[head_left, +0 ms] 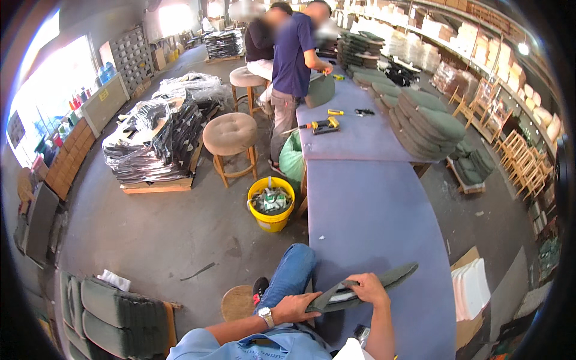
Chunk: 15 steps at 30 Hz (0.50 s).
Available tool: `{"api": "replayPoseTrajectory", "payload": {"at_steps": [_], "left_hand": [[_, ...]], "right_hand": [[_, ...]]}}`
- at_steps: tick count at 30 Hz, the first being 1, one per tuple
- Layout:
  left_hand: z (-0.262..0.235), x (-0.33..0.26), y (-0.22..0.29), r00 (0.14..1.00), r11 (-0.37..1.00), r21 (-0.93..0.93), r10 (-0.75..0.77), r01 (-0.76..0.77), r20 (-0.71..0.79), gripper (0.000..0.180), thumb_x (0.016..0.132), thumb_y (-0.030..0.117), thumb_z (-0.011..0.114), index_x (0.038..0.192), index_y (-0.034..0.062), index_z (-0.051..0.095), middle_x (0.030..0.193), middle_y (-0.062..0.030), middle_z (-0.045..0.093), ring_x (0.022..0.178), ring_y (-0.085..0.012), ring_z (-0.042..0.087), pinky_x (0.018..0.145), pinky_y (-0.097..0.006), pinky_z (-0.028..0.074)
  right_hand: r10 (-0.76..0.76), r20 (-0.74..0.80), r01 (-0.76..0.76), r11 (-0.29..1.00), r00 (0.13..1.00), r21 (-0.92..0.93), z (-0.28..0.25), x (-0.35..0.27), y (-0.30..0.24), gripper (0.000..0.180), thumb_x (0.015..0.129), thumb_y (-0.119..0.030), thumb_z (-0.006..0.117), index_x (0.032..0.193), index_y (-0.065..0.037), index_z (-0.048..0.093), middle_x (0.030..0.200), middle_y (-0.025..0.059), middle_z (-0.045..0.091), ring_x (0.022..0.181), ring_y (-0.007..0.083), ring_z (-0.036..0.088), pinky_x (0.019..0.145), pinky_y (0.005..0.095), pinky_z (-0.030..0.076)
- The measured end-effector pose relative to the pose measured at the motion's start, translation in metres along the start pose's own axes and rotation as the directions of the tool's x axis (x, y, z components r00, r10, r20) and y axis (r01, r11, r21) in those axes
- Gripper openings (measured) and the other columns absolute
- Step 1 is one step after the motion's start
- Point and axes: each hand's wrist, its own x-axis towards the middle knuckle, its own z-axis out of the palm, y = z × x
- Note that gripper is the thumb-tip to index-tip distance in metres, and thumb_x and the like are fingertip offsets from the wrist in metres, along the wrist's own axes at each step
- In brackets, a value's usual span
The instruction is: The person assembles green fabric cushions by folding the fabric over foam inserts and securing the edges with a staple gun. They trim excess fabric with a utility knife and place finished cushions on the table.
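Our left hand (293,308) grips the left end of a dark green, fabric-covered, curved cushion (395,276), our right hand (368,288) its upper edge. We hold it (one tip extends past our right hand) over a blue-grey, smooth-topped table (372,210); a round yellow bucket (270,224) stands ahead of our left hand.

One bucket (270,224). Beyond it, two padded stools (229,134) and two people (292,60) in clear view. Just right of it, one green bag (292,155); farther right, two counter (372,198) sections. Nearer than the bucket: one wooden seat (237,304), one watch (266,316), two hands (293,308), one cushion (396,278).
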Motion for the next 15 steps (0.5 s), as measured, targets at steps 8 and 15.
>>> {"api": "replayPoseTrajectory", "payload": {"at_steps": [8,15], "left_hand": [[-0.021,0.024,0.011,0.992,0.991,0.089,0.092,-0.099,0.083,0.080,0.092,0.046,0.069,0.157,0.0112,0.036,0.133,-0.0193,0.066,0.099,-0.0409,0.072,0.080,-0.050,0.059],[0.002,0.003,0.005,0.978,0.994,0.056,0.085,-0.097,0.191,0.091,0.090,0.037,0.073,0.163,0.0152,0.024,0.151,-0.0177,0.054,0.110,-0.0391,0.069,0.082,-0.050,0.060]], "right_hand": [[0.057,-0.674,0.247,0.905,0.737,0.347,-0.024,-0.036,0.006,0.028,0.101,-0.022,0.070,0.117,0.000,0.075,0.110,0.0096,0.078,0.101,0.0188,0.071,0.093,0.0318,0.054],[0.603,-0.762,0.096,0.766,0.235,0.636,-0.015,-0.054,0.204,0.048,0.108,-0.040,0.053,0.134,-0.001,0.064,0.134,0.0123,0.066,0.126,0.0213,0.059,0.108,0.0378,0.044]]}}
